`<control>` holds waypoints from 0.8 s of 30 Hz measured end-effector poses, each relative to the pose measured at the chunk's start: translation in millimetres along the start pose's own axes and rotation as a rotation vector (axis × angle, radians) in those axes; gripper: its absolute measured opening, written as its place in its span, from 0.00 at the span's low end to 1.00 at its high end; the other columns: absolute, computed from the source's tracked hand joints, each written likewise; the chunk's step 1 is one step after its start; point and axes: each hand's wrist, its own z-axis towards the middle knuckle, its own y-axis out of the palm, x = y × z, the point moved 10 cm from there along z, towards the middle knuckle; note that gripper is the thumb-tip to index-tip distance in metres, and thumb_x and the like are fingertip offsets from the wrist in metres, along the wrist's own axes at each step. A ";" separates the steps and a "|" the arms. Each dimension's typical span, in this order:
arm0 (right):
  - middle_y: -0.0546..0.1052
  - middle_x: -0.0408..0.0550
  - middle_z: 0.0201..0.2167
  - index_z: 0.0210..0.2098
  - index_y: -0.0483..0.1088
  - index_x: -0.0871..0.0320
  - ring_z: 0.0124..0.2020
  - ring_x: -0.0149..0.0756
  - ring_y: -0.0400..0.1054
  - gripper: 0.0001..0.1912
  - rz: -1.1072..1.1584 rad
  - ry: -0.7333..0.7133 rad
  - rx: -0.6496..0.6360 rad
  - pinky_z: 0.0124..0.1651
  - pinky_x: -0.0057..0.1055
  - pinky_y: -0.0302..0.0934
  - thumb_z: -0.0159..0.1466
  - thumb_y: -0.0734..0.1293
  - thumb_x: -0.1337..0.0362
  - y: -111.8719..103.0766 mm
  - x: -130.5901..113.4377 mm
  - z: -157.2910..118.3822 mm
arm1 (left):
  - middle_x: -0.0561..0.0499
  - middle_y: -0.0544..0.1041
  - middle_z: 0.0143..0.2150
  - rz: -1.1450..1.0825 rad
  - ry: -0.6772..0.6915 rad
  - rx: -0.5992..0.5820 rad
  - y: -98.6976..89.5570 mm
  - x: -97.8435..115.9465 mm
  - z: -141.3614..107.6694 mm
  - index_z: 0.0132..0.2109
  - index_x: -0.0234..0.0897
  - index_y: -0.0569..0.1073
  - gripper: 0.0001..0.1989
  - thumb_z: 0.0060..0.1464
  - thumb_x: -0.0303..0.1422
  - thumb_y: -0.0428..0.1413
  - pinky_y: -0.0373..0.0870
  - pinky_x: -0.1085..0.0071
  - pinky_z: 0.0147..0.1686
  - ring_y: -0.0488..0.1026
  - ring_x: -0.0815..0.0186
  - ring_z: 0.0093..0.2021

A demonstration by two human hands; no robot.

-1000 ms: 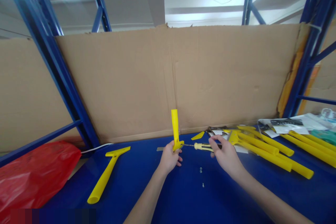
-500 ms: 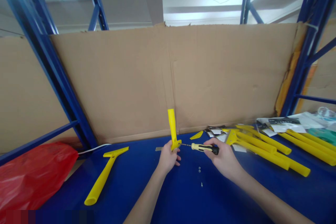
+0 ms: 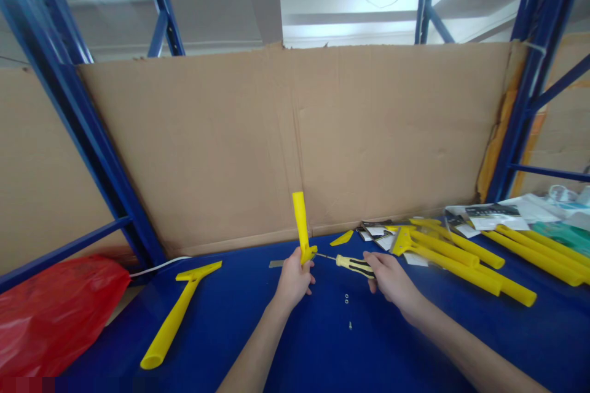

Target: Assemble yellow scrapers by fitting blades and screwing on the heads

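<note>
My left hand (image 3: 295, 276) is closed around the head end of a yellow scraper (image 3: 300, 218), whose tubular handle points up. In my right hand (image 3: 389, 276) is a screwdriver (image 3: 354, 264) with a pale yellow and black handle. Its shaft points left, and the tip is at the scraper's head; whether it sits in a screw is too small to tell. On the blue tabletop below lie two small nuts or washers (image 3: 346, 298) and a small screw (image 3: 350, 325).
Another yellow scraper (image 3: 177, 313) lies at the left, near a red plastic bag (image 3: 59, 313). Several yellow scrapers and tubes (image 3: 454, 264) are heaped at the right by printed packets (image 3: 375, 232). A cardboard panel (image 3: 230, 147) closes off the back between blue posts.
My right hand has shifted its grip toward the rear of the screwdriver, covering its black end. The view has moved slightly; my left hand still holds the scraper in the same pose.
</note>
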 end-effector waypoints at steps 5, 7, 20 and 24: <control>0.67 0.39 0.13 0.24 0.63 0.57 0.12 0.27 0.55 0.18 -0.124 -0.179 -0.027 0.18 0.25 0.46 0.62 0.54 0.52 -8.0 -9.0 15.7 | 0.49 0.72 0.36 -0.102 -0.085 0.170 -20.6 -8.2 1.5 0.43 0.35 0.58 0.07 0.56 0.25 0.47 0.64 0.82 0.10 0.70 0.76 0.18; 0.68 0.40 0.14 0.27 0.67 0.56 0.16 0.31 0.62 0.17 -0.261 -0.269 0.039 0.21 0.26 0.51 0.62 0.55 0.53 -18.0 -14.1 18.0 | 0.49 0.73 0.37 -0.121 -0.087 0.274 -35.9 -9.0 -0.3 0.44 0.36 0.57 0.10 0.56 0.25 0.49 0.65 0.82 0.10 0.71 0.75 0.19; 0.63 0.60 0.59 0.61 0.55 0.56 0.61 0.53 0.53 0.33 -0.865 -1.030 0.470 0.60 0.53 0.47 0.58 0.65 0.58 -17.1 -82.2 -42.2 | 0.56 0.68 0.15 -0.335 0.175 0.092 -43.4 50.7 -12.0 0.27 0.30 0.75 0.17 0.38 0.42 0.64 0.49 0.80 0.10 0.54 0.80 0.12; 0.72 0.55 0.52 0.60 0.58 0.54 0.52 0.46 0.65 0.25 -0.967 -1.147 0.244 0.54 0.48 0.57 0.63 0.59 0.65 17.4 -83.4 -51.2 | 0.57 0.66 0.15 -0.443 0.162 0.004 -26.1 65.7 -19.7 0.32 0.30 0.76 0.23 0.35 0.47 0.65 0.43 0.79 0.10 0.49 0.81 0.11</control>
